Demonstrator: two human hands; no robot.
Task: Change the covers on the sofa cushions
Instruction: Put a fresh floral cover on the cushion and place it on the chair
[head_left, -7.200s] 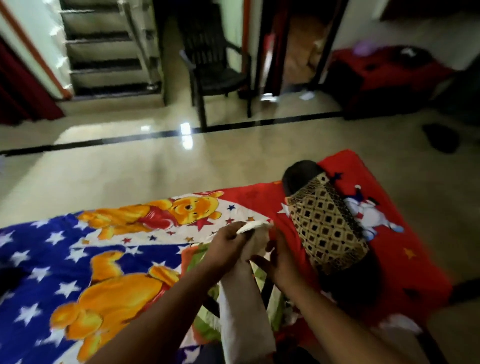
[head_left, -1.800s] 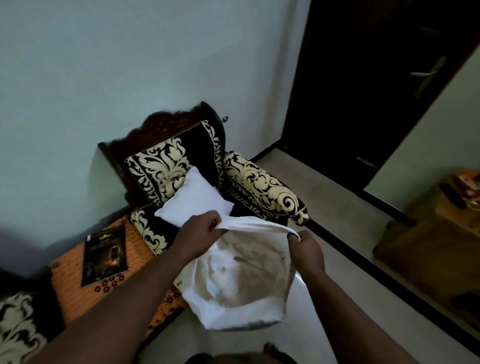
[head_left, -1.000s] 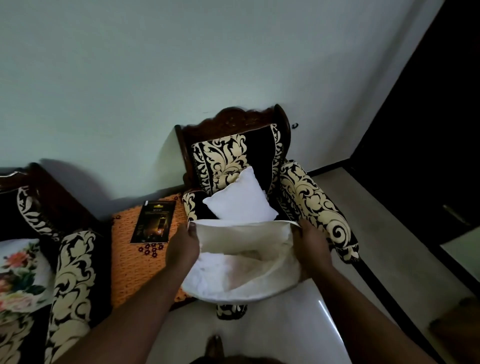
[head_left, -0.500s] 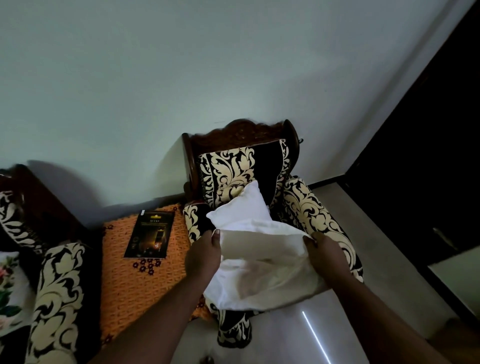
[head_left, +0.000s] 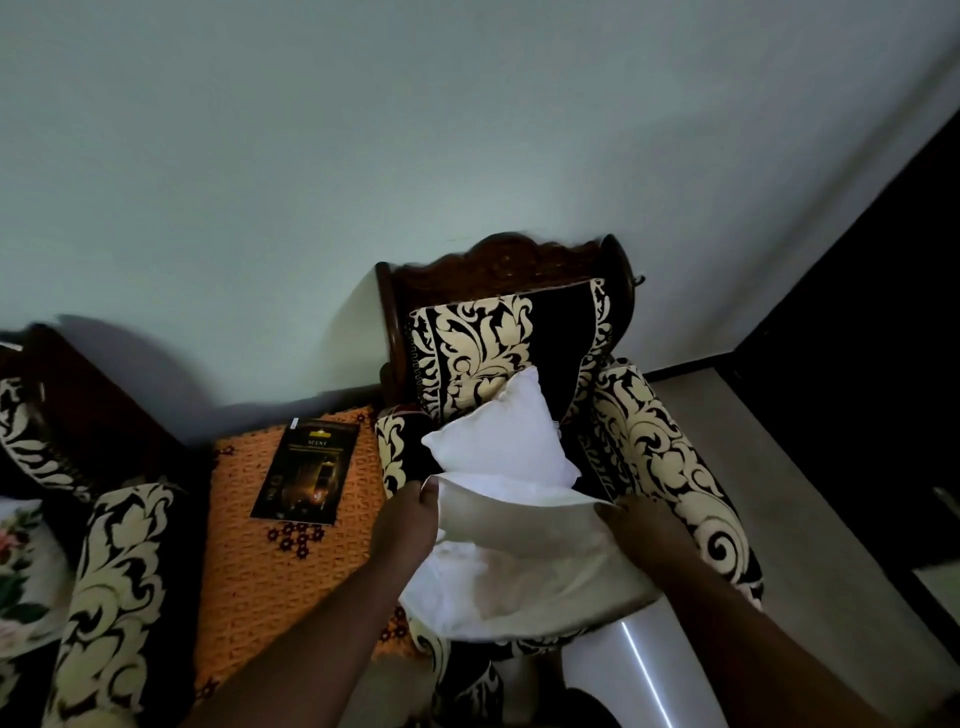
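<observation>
1. Gripping the cover (head_left: 524, 566) mouth, left hand (head_left: 408, 525) and right hand (head_left: 631, 527) pinching opposite edges.
2. Facing the bare cushion (head_left: 501, 439) on the armchair (head_left: 649, 452) seat, just beyond the opening, corner upward, midway between both grips.

Two bare hands: the left hand (head_left: 408, 525) and the right hand (head_left: 631, 527). One cream-white fabric cushion cover (head_left: 524, 571). One plain white square cushion (head_left: 501, 441). Two armchairs upholstered in black fabric with a cream leaf pattern: one carved dark-wood armchair (head_left: 498, 322) at centre, and a second armchair (head_left: 104, 571) at the left edge, only partly in view. One floral-print cushion (head_left: 21, 561), partly visible at far left. One orange crocheted table cloth (head_left: 270, 566) between the chairs. One dark rectangular printed booklet (head_left: 306, 475).
</observation>
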